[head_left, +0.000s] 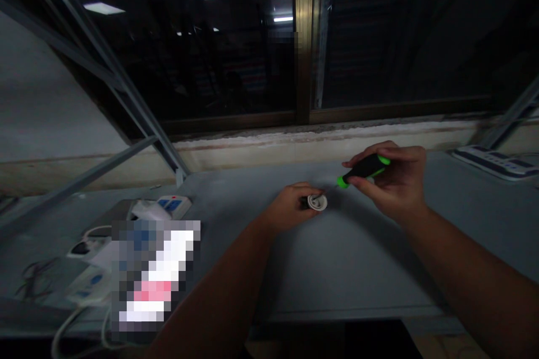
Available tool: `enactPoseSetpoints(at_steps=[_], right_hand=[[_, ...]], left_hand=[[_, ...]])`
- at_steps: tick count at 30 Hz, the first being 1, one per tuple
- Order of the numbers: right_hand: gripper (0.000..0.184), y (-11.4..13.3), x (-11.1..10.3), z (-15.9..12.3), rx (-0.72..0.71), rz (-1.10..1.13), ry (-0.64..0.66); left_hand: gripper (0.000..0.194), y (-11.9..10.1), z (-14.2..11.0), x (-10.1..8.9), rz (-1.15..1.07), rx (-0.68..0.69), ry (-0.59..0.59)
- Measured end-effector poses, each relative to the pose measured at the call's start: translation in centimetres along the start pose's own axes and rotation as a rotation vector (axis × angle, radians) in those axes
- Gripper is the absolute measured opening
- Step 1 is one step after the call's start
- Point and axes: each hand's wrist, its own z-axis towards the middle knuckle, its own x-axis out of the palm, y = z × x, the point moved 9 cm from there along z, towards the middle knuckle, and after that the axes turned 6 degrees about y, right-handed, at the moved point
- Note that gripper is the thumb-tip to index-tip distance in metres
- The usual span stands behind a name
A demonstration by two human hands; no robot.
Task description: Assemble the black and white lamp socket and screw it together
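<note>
Grey table (349,275) below dark window (219,67)

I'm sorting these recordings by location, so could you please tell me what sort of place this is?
Probably an indoor workshop or repair bench: a grey worktable below a dark window, power strips lying on it, and a green-and-black screwdriver in the right hand.
</note>
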Motion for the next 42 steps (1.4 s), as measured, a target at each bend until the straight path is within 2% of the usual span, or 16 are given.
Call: enactPoseSetpoints(at_steps=[3,7,9,13,15,20,22,25,27,30,33,34,38,39,40,42], right_hand=[[0.054,1.6,1.1,-0.1,-0.081,0.032,0.078],[0.043,1.6,2.5,-0.7,0.027,0.145,0.201],[0.043,1.4,2.5,-0.9,0.049,0.122,0.191],[0.057,2.1,1.4,-1.1,-0.122,-0.047,0.063],[0.057,2.3,1.1,-1.1,-0.166,-0.068,0.036],[0.057,2.9,2.7,-1.1,-0.210,0.050,0.233],[0.060,3.1,2.6,-1.1,-0.258,0.007,0.200],[0.059,3.2,1.3,-1.1,-0.295,-0.083,0.026],[0.054,3.1,0.7,-1.1,-0.284,-0.073,-0.033],[0.043,2.7,1.6,-0.9,-0.203,0.033,0.101],[0.045,2.7,3.0,-1.1,-0.167,0.064,0.199],[0.046,2.9,3.0,-1.2,-0.184,0.043,0.166],[0.046,3.2,1.8,-1.8,-0.222,-0.067,-0.142],[0.043,3.1,1.6,-1.9,-0.214,-0.070,-0.181],[0.038,3.1,1.6,-1.9,-0.204,-0.054,-0.173],[0.031,2.9,2.2,-1.7,-0.178,0.009,-0.068]], left_hand=[[0.037,-0.2,0.1,0.4,0.028,-0.003,0.033],[0.038,0.0,0.1,0.5,0.045,-0.021,0.040],[0.037,0.1,0.0,0.5,0.033,-0.027,0.033],[0.034,0.1,0.0,0.5,0.008,-0.020,0.031],[0.032,0.2,0.0,0.5,0.000,-0.021,0.035],[0.032,0.6,0.0,0.5,-0.008,-0.064,0.055],[0.032,0.6,0.0,0.5,-0.011,-0.063,0.057],[0.033,0.5,0.0,0.6,-0.016,-0.059,0.055],[0.034,0.5,0.0,0.6,-0.013,-0.069,0.054],[0.034,0.5,0.0,0.5,-0.016,-0.070,0.045],[0.033,0.4,0.0,0.5,-0.021,-0.048,0.043],[0.033,0.4,0.0,0.5,-0.019,-0.044,0.047],[0.034,0.5,0.0,0.6,-0.027,-0.057,0.055],[0.034,0.6,0.0,0.6,-0.029,-0.063,0.054],[0.034,0.7,0.0,0.6,-0.029,-0.065,0.052],[0.034,0.7,0.0,0.6,-0.021,-0.061,0.051]])
